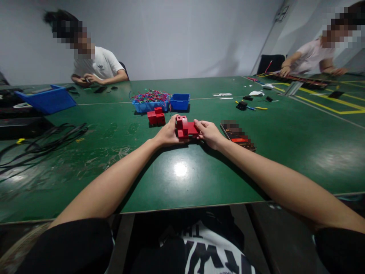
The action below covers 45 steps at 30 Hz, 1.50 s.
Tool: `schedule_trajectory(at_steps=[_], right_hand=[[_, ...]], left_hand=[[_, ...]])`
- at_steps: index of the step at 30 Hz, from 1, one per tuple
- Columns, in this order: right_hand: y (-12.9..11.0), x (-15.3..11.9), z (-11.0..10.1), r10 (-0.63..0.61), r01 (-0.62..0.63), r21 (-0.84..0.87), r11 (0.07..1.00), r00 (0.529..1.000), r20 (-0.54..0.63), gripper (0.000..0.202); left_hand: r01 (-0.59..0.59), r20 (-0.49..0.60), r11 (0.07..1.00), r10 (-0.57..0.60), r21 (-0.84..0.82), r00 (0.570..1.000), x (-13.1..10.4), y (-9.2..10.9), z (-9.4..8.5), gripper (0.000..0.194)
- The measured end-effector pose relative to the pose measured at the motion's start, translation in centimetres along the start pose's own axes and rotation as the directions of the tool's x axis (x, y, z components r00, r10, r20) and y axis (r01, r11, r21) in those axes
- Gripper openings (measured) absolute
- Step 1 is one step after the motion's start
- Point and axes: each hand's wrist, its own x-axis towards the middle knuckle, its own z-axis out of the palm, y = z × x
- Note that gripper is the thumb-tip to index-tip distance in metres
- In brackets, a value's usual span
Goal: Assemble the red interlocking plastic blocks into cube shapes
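Between my two hands is a red block-shaped part (182, 127) with a flat red plate (192, 128) reaching out from its right side. My left hand (169, 132) is closed around the block's left side. With thumb and fingers, my right hand (209, 133) pinches the right end of the plate. Whether block and plate are one piece I cannot tell. Just beyond my left hand, a second red block (156, 117) rests on the green table. Behind it stand a blue bin (151, 106) heaped with thin coloured wires and a smaller blue bin (180, 102).
A phone (238, 136) lies right of my right hand. Black cables (42, 146) and a tilted blue tray (49, 99) are at left. Yellow-and-blue-handled pliers (251, 107) lie at right. One person (99, 66) sits across the green table (285, 152), another (310, 59) at far right.
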Motion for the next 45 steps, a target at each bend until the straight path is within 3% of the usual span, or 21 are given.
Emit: schedule_trajectory(at_steps=[4, 19, 25, 34, 38, 45], right_hand=[[-0.1, -0.4, 0.0, -0.066, 0.069, -0.060, 0.996, 0.996, 0.059, 0.040], [-0.1, -0.5, 0.7, -0.108, 0.108, -0.173, 0.979, 0.994, 0.007, 0.032], [-0.3, -0.7, 0.9, -0.070, 0.068, -0.120, 0.990, 0.997, -0.012, 0.040], [-0.5, -0.4, 0.8, 0.010, -0.010, 0.014, 1.000, 0.998, -0.058, 0.032], [-0.5, -0.1, 0.4, 0.050, -0.048, 0.112, 0.993, 0.999, -0.015, 0.038], [-0.2, -0.2, 0.6, 0.004, -0.013, 0.162, 0.987, 0.999, 0.053, 0.044]], left_hand=[[-0.001, -0.005, 1.000, 0.001, -0.002, 1.000, 0.0, 0.1, -0.1, 0.103], [0.037, 0.024, 0.999, -0.038, 0.009, 0.999, -0.1, 0.4, -0.5, 0.105], [0.006, 0.014, 1.000, -0.006, 0.009, 1.000, -0.1, 0.6, -0.5, 0.103], [0.031, 0.020, 0.999, -0.031, 0.011, 0.999, -0.1, 0.6, -0.5, 0.105], [0.053, 0.028, 0.999, -0.053, 0.009, 0.998, -0.1, 0.7, -0.6, 0.105], [0.066, 0.031, 0.998, -0.066, 0.008, 0.997, -0.1, 0.8, -0.6, 0.106]])
